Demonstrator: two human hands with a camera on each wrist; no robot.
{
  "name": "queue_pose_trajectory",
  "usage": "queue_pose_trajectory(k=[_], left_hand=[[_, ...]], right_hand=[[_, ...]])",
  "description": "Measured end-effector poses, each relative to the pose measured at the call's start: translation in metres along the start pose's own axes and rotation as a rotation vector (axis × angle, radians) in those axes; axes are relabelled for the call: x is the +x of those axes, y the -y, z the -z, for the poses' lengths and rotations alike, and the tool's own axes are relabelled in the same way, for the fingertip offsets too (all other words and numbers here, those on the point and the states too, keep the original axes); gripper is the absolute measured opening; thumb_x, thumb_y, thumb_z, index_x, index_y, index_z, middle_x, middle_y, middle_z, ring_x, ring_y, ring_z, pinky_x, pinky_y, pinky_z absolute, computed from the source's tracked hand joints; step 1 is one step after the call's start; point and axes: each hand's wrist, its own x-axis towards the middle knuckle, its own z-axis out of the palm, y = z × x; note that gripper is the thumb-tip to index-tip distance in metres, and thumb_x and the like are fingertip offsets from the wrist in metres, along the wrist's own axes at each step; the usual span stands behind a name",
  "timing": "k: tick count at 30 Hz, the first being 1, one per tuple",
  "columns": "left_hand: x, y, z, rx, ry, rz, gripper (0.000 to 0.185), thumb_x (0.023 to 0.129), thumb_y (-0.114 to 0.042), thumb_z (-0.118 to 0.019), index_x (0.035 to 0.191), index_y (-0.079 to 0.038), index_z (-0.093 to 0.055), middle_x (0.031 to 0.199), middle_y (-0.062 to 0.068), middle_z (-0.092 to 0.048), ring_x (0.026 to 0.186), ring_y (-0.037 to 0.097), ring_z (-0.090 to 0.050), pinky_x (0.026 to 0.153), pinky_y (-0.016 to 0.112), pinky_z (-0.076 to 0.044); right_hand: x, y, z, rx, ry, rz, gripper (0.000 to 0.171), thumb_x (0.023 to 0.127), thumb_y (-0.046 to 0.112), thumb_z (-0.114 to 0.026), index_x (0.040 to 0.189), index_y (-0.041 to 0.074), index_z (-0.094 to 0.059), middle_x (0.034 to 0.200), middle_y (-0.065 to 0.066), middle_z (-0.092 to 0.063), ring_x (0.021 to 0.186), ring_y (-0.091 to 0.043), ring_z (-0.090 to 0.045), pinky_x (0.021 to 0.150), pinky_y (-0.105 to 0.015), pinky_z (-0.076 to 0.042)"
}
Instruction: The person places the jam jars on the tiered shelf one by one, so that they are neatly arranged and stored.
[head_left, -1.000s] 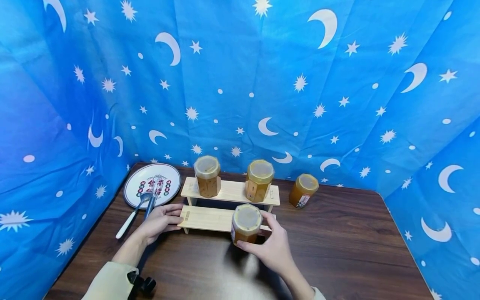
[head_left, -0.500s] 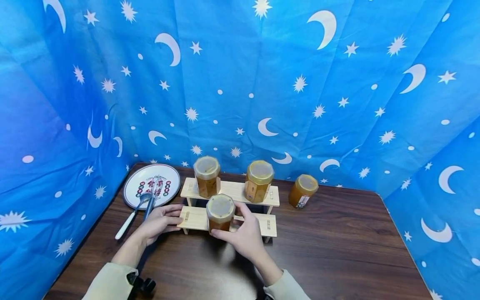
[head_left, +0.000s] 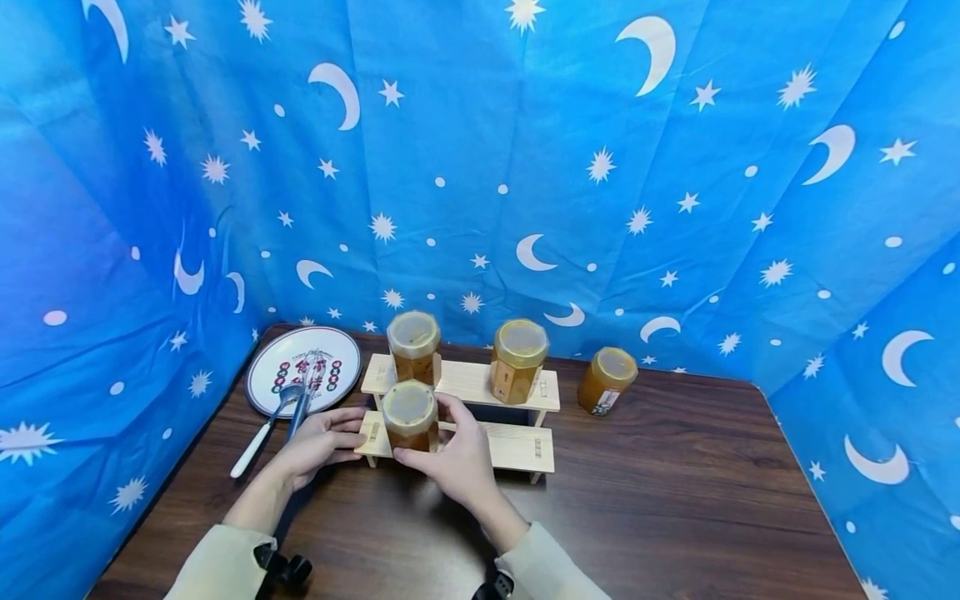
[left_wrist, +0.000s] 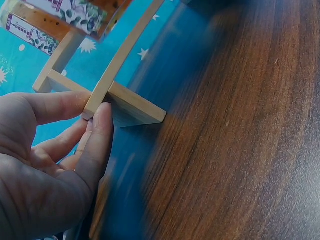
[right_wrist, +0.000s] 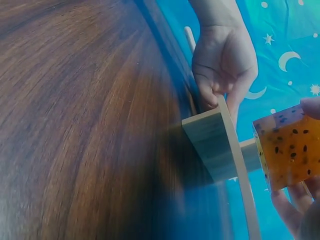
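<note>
My right hand [head_left: 461,458] grips an octagonal jar [head_left: 410,417] with a pale lid and amber filling dotted with dark seeds. This jar is over the left part of the lower step of a two-step wooden rack [head_left: 517,450]. In the right wrist view, a narrow gap shows between the jar's base [right_wrist: 267,160] and the board [right_wrist: 237,155]. My left hand [head_left: 322,446] pinches the left end of that step between thumb and fingers, plain in the left wrist view at the board's end [left_wrist: 100,95]. Two similar jars, left [head_left: 414,362] and right [head_left: 517,371], stand on the upper step.
Another amber jar [head_left: 607,383] stands on the dark wood table [head_left: 675,483], right of the rack. A white plate [head_left: 262,383] lies at back left, with a white-handled spoon [head_left: 253,450] and a blue-grey-handled utensil [head_left: 298,412] across it. Blue star-printed cloth [head_left: 480,150] encloses the table.
My right hand has carried the jar leftward, from the right part of the lower step to its left part. My left hand has stayed at the step's left end.
</note>
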Motion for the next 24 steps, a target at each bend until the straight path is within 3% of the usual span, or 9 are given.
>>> queue_pose_trajectory(k=[15, 24], left_hand=[[0.001, 0.0, 0.0, 0.004, 0.0, -0.002, 0.064, 0.096, -0.001, -0.067, 0.153, 0.006, -0.04, 0.146, 0.029, -0.051, 0.106, 0.023, -0.069, 0.085, 0.036, -0.062], [-0.001, -0.001, -0.001, 0.002, 0.001, -0.001, 0.064, 0.096, -0.001, -0.067, 0.153, 0.007, -0.04, 0.146, 0.029, -0.05, 0.106, 0.022, -0.069, 0.086, 0.037, -0.062]], right_hand=[[0.007, -0.007, -0.012, -0.068, -0.035, 0.008, 0.077, 0.068, 0.025, -0.099, 0.136, 0.017, -0.064, 0.126, 0.006, -0.066, 0.113, -0.014, -0.063, 0.093, -0.036, -0.058], [0.009, -0.012, -0.015, -0.069, -0.037, -0.002, 0.078, 0.068, 0.027, -0.099, 0.137, 0.02, -0.064, 0.127, 0.008, -0.065, 0.112, -0.013, -0.063, 0.092, -0.037, -0.058]])
